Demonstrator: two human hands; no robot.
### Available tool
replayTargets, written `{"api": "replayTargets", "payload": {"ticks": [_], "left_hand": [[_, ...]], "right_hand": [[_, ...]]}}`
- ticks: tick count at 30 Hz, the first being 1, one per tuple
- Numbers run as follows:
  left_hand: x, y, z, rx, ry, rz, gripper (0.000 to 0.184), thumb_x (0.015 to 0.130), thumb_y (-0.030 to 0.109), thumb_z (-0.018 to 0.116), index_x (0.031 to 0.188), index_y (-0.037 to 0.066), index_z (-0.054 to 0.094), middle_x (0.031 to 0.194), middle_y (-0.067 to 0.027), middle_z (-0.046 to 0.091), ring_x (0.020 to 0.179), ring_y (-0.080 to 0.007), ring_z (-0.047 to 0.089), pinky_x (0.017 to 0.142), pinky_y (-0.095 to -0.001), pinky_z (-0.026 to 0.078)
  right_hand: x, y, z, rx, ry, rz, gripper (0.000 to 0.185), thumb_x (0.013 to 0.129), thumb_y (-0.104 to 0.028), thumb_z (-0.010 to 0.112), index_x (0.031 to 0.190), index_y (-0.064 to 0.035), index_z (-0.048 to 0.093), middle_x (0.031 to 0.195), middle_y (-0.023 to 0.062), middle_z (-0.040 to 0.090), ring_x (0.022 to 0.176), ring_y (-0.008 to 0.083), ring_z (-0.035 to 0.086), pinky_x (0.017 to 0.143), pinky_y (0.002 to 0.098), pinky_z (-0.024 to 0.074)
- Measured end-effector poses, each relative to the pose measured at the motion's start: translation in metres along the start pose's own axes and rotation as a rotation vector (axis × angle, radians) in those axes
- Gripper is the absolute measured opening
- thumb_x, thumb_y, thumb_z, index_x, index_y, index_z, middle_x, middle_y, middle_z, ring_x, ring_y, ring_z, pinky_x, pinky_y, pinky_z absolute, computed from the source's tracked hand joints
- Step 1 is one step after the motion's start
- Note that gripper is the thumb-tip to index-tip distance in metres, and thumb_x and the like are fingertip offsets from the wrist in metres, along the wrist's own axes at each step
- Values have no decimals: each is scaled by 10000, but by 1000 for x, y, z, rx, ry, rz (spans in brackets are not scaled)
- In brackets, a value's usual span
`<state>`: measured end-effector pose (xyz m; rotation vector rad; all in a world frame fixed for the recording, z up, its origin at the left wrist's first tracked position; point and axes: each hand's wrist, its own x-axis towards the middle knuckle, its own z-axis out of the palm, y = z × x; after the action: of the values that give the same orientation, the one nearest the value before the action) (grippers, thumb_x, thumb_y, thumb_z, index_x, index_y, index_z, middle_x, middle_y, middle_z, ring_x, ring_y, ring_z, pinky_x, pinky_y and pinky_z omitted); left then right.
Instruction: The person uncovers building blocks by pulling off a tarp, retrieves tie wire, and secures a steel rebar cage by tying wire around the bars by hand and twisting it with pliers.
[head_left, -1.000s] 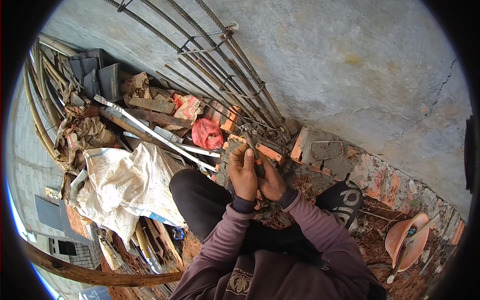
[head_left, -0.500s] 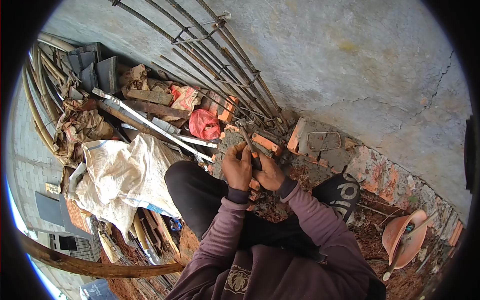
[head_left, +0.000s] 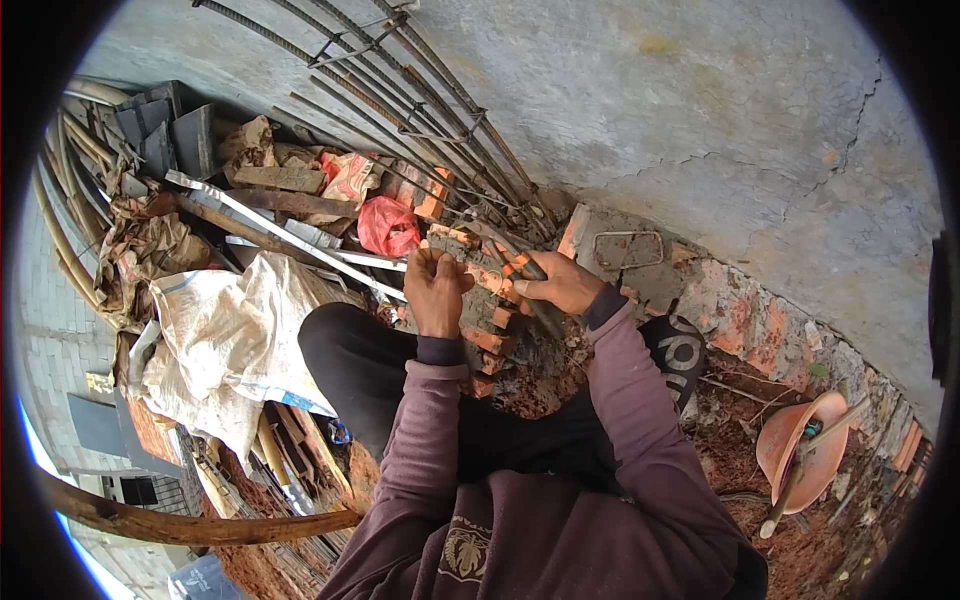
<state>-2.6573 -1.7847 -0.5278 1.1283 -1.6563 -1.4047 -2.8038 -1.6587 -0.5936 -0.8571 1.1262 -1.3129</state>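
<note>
My right hand (head_left: 568,284) is closed around pincers (head_left: 522,266) with black and orange handles. Their metal end points up and left, toward the foot of the rebar cage (head_left: 440,120). To the left, my left hand (head_left: 437,292) is closed with fingers pinched, just above the mortar-smeared brickwork (head_left: 487,340); anything held in it is too small to make out. The two hands are apart. A bent wire stirrup (head_left: 628,250) lies on the mortar right of the pincers.
A cracked grey wall (head_left: 700,120) rises ahead. At left are a white woven sack (head_left: 240,340), a red plastic bag (head_left: 388,227), a metal strip (head_left: 270,225) and wood scraps. An orange hard hat (head_left: 785,440) with a stick across it sits at right. A curved pole (head_left: 200,528) crosses lower left.
My hands, close together on the pincers before, have separated. The left has drawn away to the left and the right has moved right with the pincers. The view has shifted slightly.
</note>
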Motion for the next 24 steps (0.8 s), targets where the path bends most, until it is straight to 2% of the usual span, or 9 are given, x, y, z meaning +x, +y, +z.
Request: {"api": "replayTargets", "payload": {"ticks": [1, 4, 7, 8, 9, 11, 14, 18, 24], "left_hand": [[1, 6, -2, 65, 11, -31, 59, 924, 40, 531, 923, -16, 512, 768, -78, 601, 665, -128, 620, 604, -240, 476], [7, -17, -4, 204, -50, 205, 54, 920, 37, 532, 920, -12, 509, 772, -73, 599, 673, -123, 614, 593, -248, 473], [5, -10, -7, 161, -3, 309, 49, 916, 43, 542, 914, 9, 507, 769, -62, 600, 662, -114, 596, 576, -237, 449], [5, -1, -12, 139, 21, 337, 47, 915, 45, 546, 912, 18, 508, 761, -56, 601, 648, -108, 584, 569, -234, 441], [-8, 39, -15, -41, 8, 169, 40, 915, 58, 556, 906, 58, 518, 726, -34, 600, 562, -65, 504, 499, -206, 375], [-30, 100, -24, -240, 3, 235, 20, 931, 85, 551, 927, 86, 533, 700, -26, 597, 468, -17, 352, 413, -182, 244], [-37, 162, -49, -421, -139, 352, 64, 969, 78, 501, 1017, 59, 539, 738, -26, 560, 484, -23, 300, 431, -164, 231], [-28, 202, -59, -454, -289, 434, 144, 1011, 122, 459, 1099, 45, 542, 707, -5, 517, 485, -31, 261, 437, -177, 222], [20, 197, -61, -363, -386, 383, 185, 1021, 132, 430, 1141, 28, 524, 830, -56, 614, 585, -93, 514, 552, -206, 437]], "right_hand": [[-4, -1, -4, -72, 19, 57, 439, 909, -208, 626, 1281, 9, 538, 925, 36, 633, 867, 125, 557, 818, 299, 442], [-14, 3, -31, -328, 3, -166, 501, 893, -242, 637, 1302, 19, 508, 1005, 90, 657, 851, 138, 601, 763, 319, 475], [-13, 25, -64, -175, 21, -258, 526, 888, -272, 649, 1310, 12, 514, 998, 121, 663, 864, 172, 602, 778, 345, 478], [-21, 20, -73, -194, 30, -162, 518, 883, -261, 652, 1308, 3, 519, 1019, 131, 662, 887, 186, 602, 795, 348, 476], [-32, 7, -83, -214, 42, -71, 510, 878, -250, 654, 1307, -6, 524, 1040, 140, 662, 910, 199, 602, 812, 352, 474], [-52, -15, -96, -422, 181, 42, 506, 843, -212, 673, 1300, -40, 539, 1096, 151, 655, 947, 232, 610, 835, 353, 474], [-66, 17, -135, -821, 345, 104, 594, 759, -132, 704, 1326, -83, 534, 1167, 185, 622, 1043, 349, 605, 909, 422, 476], [-85, 91, -164, -1210, 625, 470, 604, 729, -102, 694, 1313, -146, 547, 1316, 189, 543, 1179, 388, 532, 995, 452, 439], [-85, 100, -144, -1369, 654, 478, 562, 779, -223, 725, 1298, -89, 556, 1292, 198, 564, 1203, 385, 521, 1004, 467, 430]]}}
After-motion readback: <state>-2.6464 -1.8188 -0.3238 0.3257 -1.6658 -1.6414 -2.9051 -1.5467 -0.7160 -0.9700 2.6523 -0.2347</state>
